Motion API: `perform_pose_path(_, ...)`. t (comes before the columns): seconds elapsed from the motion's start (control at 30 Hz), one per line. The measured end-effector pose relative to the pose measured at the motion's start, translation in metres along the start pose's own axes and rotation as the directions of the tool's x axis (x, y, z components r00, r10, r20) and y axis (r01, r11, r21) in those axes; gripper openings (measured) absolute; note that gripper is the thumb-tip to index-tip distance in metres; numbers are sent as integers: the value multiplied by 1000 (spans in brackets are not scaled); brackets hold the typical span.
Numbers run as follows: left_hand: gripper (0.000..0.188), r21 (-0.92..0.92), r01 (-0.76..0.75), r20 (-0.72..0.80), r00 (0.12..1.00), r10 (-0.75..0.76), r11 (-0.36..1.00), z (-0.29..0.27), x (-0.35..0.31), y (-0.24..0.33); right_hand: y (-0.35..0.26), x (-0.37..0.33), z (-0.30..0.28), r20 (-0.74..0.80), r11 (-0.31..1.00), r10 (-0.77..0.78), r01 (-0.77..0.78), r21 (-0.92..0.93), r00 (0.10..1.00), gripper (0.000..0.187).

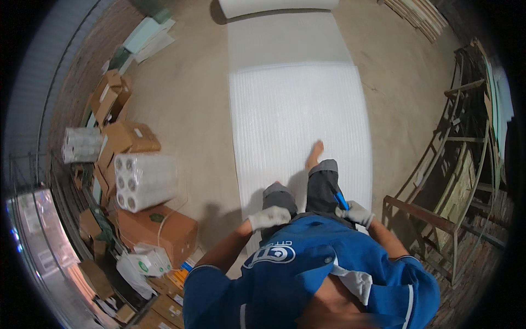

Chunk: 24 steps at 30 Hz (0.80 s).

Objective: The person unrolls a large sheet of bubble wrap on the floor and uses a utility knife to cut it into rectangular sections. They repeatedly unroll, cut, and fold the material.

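Right, closest to me is a blue short-sleeved shirt with white trim (312,249), its chest bearing white lettering and an oval emblem. Just beyond the hem, I've got the left hand in a white knit glove (269,217) at the waist, fingers curled; I can't tell whether it pinches anything. Across from it, the right hand in a matching white glove (357,213) is closed on a slim blue-and-black handheld tool (341,199), angled against the dark grey rolled-up trousers (322,189). One bare foot (315,153) stands on the long white ribbed sheet of packing material (296,109), which lies flat under the wearer.

Over to the left, there's a white package with a round green mark (152,262), its print too small for me to read, beside a big reddish-brown cardboard carton (181,233) with a dark green patch. Clear-wrapped white rolls (148,178) stand just past that, then an open brown cardboard box (131,137) carrying a small pale label, illegible from here. On the right, I see a rusty metal frame rack (419,213). Farthest off, a thick white roll (279,6) sits at the sheet's far end, with pale wooden planks (416,16) well to its right.
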<state>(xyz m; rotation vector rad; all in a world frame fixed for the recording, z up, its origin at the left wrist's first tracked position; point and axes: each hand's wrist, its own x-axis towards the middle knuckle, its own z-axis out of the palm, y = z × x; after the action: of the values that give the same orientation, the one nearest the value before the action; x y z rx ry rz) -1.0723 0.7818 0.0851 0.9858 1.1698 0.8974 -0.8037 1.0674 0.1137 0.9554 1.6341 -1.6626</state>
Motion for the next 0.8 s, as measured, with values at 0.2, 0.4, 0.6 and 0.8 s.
perform_pose_path(0.2,31,-512,391,-24,884,-468,765,-111,51,5,-94,72,-124,215,796,124,-226,562,969,22)
perform_pose_path(0.4,39,-861,430,190,769,-611,273,-201,112,2,-140,145,-260,341,543,313,-462,702,886,33)
perform_pose_path(0.6,39,-922,380,283,791,-543,73,-292,150,-41,-187,199,-316,295,397,463,-493,774,836,26)
perform_pose_path(0.8,30,-524,688,-247,441,-863,502,-510,218,-206,-191,351,-420,-317,749,661,-572,334,680,44)
